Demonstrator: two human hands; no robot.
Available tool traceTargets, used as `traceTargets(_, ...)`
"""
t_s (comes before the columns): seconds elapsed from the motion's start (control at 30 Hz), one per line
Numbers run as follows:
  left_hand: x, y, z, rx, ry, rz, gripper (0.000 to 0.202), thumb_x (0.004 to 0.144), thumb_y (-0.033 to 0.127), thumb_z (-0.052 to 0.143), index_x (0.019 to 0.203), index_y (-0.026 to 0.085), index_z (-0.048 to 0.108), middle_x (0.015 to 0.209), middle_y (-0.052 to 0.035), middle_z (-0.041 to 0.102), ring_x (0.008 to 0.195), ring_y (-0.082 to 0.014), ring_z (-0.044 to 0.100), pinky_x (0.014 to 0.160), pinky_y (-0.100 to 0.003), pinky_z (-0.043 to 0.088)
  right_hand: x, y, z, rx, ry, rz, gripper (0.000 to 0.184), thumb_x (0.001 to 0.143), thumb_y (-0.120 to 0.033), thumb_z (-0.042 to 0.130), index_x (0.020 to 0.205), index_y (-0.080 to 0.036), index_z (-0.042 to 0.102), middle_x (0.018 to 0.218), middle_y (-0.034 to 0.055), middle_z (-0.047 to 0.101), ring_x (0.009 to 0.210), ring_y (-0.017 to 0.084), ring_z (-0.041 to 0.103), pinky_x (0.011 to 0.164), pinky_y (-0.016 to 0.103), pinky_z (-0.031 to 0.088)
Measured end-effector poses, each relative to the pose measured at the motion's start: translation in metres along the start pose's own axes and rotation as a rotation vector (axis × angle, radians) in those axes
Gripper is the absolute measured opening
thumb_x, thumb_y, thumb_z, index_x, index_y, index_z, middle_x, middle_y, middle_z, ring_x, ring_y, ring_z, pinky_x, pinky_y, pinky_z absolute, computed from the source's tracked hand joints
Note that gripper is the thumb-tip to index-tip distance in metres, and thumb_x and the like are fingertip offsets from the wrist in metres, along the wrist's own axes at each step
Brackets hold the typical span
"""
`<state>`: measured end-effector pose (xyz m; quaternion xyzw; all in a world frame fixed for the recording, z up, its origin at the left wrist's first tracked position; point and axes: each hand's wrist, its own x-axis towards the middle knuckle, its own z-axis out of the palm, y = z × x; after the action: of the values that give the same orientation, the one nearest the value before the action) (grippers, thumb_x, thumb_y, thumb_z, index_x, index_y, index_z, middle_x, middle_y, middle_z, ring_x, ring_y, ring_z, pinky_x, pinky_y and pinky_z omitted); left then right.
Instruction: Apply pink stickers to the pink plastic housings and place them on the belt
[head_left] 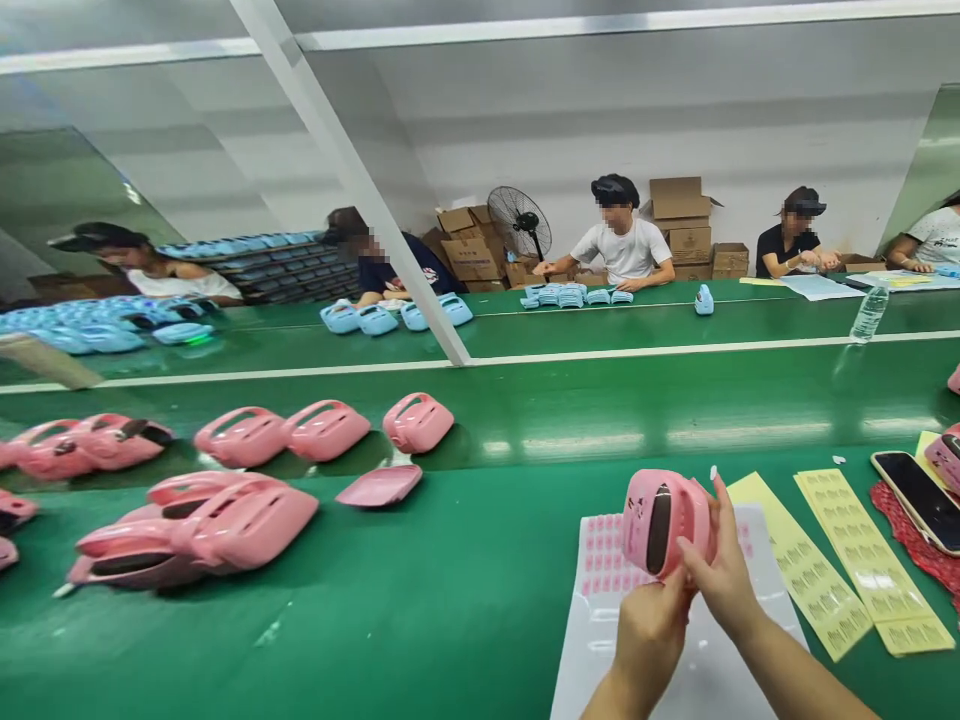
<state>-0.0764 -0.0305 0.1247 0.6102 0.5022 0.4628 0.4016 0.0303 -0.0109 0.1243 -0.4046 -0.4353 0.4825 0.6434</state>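
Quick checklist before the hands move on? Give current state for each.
1. Pink housing supported: ok, left hand grips it from below.
2. Right hand in contact: ok, thumb on the housing's side.
3. White bit at the right index fingertip, sticker or nail: cannot tell.
4. Housing's far side unmarked: cannot tell, hidden.
5. Phone apart from the hands: ok, off to the right on red wrap.
6. Pink housings at left all lying separately: not ok, some overlap.
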Motion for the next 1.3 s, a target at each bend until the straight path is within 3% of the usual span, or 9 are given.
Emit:
traceTargets(0.17,-0.028,0.007,0.003,0.048,-0.155,0.050,0.018,0.070,0.030,0.064,0.087,0.028,0.071,0.061,-0.0061,0.067,0.054,-0.0196,0.059,0.061,-0.030,0.045,-0.001,-0.014,-0.011,0.076,0.129,0.138,0.087,0.061,-0.013,0.053,0.137,-0.021,0.012,0.111,0.0085,0.061,0.106,0.021,0.055,0.096,0.039,0.037)
traceTargets(0.23,-0.036,0.004,-0.008,-0.088,0.022,0.125,0.015,0.068,0.030,0.067,0.083,0.029,0.070,0.055,-0.0015,0.064,0.051,-0.0165,0.056,0.056,-0.026,0.044,-0.001,-0.019,-0.018,0.169,0.092,0.195,0.090,0.057,-0.010,0.052,0.137,-0.021,0.013,0.101,0.0058,0.066,0.098,0.021,0.059,0.086,0.036,0.044)
traceTargets(0.3,-0.038,0.000,-0.017,-0.306,0.405,0.143,0.009,0.066,0.033,0.069,0.073,0.029,0.068,0.049,0.0037,0.056,0.046,-0.0124,0.049,0.047,-0.022,0.040,-0.001,-0.025,-0.023,0.265,0.029,0.270,0.092,0.052,-0.008,0.052,0.136,-0.022,0.016,0.090,0.0027,0.068,0.092,0.021,0.061,0.073,0.031,0.048)
traceTargets(0.37,-0.034,-0.005,-0.021,-0.566,0.604,-0.012,0.016,0.066,0.036,0.069,0.080,0.029,0.066,0.059,0.0052,0.059,0.051,-0.0110,0.051,0.048,-0.020,0.040,-0.003,-0.028,-0.024,0.353,-0.032,0.341,0.092,0.049,-0.007,0.051,0.134,-0.023,0.020,0.082,0.0002,0.067,0.088,0.021,0.062,0.061,0.026,0.047)
traceTargets(0.53,-0.030,-0.017,0.000,-1.169,-0.060,-0.444,0.048,0.078,0.058,0.044,0.111,0.027,0.060,0.096,-0.0072,0.069,0.099,-0.0274,0.058,0.085,-0.043,0.044,-0.016,-0.015,-0.009,0.344,-0.077,0.309,0.079,0.052,-0.013,0.057,0.126,-0.025,0.032,0.085,0.0012,0.062,0.084,0.022,0.062,0.063,0.029,0.047)
traceTargets(0.73,-0.043,-0.030,0.002,-1.424,-0.303,-0.381,0.056,0.080,0.065,0.031,0.109,0.030,0.063,0.110,-0.0079,0.065,0.109,-0.0277,0.055,0.097,-0.049,0.036,0.001,-0.012,-0.054,-0.315,0.051,-0.029,0.028,0.074,-0.033,0.056,0.099,-0.022,0.053,0.100,0.0072,0.057,0.097,0.022,0.054,0.080,0.035,0.044)
traceTargets(0.8,-0.041,-0.035,-0.004,-1.499,-0.297,-0.348,0.057,0.081,0.065,0.028,0.109,0.030,0.063,0.111,-0.0089,0.064,0.109,-0.0280,0.055,0.093,-0.047,0.041,0.016,-0.016,-0.089,-0.700,0.163,-0.008,0.017,0.079,-0.035,0.046,0.082,-0.021,0.055,0.090,0.0062,0.057,0.089,0.021,0.054,0.076,0.033,0.043)
traceTargets(0.97,-0.037,-0.061,-0.012,-1.506,-0.083,-0.447,0.039,0.083,0.056,0.038,0.109,0.038,0.060,0.104,-0.0044,0.068,0.099,-0.0269,0.061,0.088,-0.046,0.045,0.034,-0.009,-0.145,-0.926,0.119,0.137,0.015,0.072,-0.018,0.050,0.056,-0.020,0.051,0.064,0.0023,0.051,0.066,0.019,0.050,0.062,0.031,0.039)
traceTargets(1.3,-0.038,-0.070,-0.012,-1.668,-0.063,-0.484,0.033,0.085,0.048,0.043,0.109,0.037,0.060,0.106,-0.0068,0.067,0.096,-0.0306,0.062,0.081,-0.049,0.049,0.030,0.006,-0.135,-1.063,0.067,0.171,0.024,0.071,-0.008,0.048,0.052,-0.020,0.041,0.066,-0.0011,0.038,0.062,0.014,0.043,0.057,0.025,0.032)
